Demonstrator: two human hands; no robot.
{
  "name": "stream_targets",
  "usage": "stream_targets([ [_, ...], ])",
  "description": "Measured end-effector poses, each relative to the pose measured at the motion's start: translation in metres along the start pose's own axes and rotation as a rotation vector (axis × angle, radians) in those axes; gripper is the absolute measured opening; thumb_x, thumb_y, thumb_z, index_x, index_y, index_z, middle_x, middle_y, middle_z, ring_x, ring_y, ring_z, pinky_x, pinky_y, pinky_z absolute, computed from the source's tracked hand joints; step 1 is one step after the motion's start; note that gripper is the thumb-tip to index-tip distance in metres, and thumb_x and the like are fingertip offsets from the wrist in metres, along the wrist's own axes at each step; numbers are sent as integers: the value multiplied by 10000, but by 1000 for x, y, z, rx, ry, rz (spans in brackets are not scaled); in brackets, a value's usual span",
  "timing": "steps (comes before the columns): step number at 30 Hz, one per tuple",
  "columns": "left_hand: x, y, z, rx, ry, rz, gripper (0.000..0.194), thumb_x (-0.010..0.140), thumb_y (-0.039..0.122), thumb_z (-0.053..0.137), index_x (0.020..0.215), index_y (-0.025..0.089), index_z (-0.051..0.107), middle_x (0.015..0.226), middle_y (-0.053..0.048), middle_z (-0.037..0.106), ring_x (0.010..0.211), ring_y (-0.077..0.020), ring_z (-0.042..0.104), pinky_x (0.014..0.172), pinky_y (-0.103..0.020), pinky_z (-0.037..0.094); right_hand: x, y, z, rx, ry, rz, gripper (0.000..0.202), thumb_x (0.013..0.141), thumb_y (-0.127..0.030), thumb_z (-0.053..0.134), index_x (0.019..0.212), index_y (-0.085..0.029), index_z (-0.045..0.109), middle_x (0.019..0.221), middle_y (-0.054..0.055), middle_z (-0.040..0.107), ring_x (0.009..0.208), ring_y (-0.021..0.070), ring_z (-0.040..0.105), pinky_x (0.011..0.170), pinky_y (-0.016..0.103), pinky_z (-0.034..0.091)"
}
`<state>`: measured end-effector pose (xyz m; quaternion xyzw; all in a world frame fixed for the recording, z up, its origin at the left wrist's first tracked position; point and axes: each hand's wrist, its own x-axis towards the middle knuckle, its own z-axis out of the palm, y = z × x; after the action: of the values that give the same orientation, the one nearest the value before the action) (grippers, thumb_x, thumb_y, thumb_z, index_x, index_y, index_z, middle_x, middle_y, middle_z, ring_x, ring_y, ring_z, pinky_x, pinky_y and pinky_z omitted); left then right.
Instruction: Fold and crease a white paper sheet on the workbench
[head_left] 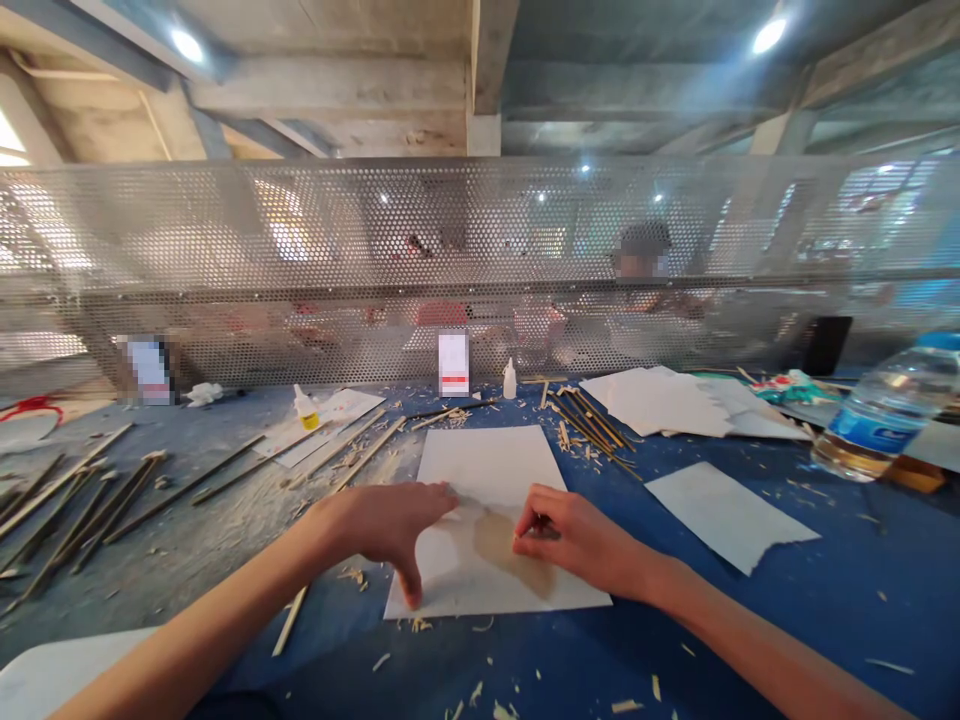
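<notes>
A white sheet of paper (pixel 487 460) lies on the blue table in front of me. My left hand (pixel 390 520) rests at its left side, with the thumb and fingers spread apart and touching the sheet. Over the right part of the sheet, my right hand (pixel 570 530) has thumb and fingertips pinched together. A tiny pale spot shows at those fingertips, too small to name. The right hand's shadow falls on the paper beneath it.
Thin sticks (pixel 82 510) and wood shavings litter the left. Small glue bottles (pixel 306 408) stand at the back, near a phone (pixel 453 362). To the right are a torn sheet (pixel 724 515), stacked paper (pixel 660 400) and a water bottle (pixel 877 420). A perforated metal screen (pixel 337 240) closes the far edge.
</notes>
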<state>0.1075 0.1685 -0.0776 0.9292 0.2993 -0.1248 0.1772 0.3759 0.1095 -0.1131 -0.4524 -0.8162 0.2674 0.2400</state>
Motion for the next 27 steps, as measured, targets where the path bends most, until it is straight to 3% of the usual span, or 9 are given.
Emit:
stream_targets([
  [13, 0, 2, -2, 37, -12, -9, 908, 563, 474, 840, 1356, 220, 476, 1380, -120, 516, 1243, -360, 484, 1011, -412, 412, 5, 2, 2, 6, 59, 68, 134, 848, -297, 675, 786, -178, 671, 848, 15, 609, 710, 126, 563, 655, 252, 422],
  [23, 0, 6, -6, 65, -35, -22, 909, 565, 433, 852, 1357, 214, 465, 1402, -117, 496, 1259, -342, 472, 1017, -394, 404, 2, -6, 2, 68, 4, 66, 117, 869, -243, 623, 775, -174, 633, 849, 8, 603, 750, 131, 572, 684, 249, 426],
  [27, 0, 6, -6, 45, -42, -30, 890, 574, 440, 844, 1347, 195, 477, 1393, -130, 502, 1252, -347, 478, 1010, -393, 408, 3, -2, 3, 29, 85, 72, 111, 874, -218, 607, 775, -171, 629, 851, 9, 587, 751, 130, 564, 695, 254, 414],
])
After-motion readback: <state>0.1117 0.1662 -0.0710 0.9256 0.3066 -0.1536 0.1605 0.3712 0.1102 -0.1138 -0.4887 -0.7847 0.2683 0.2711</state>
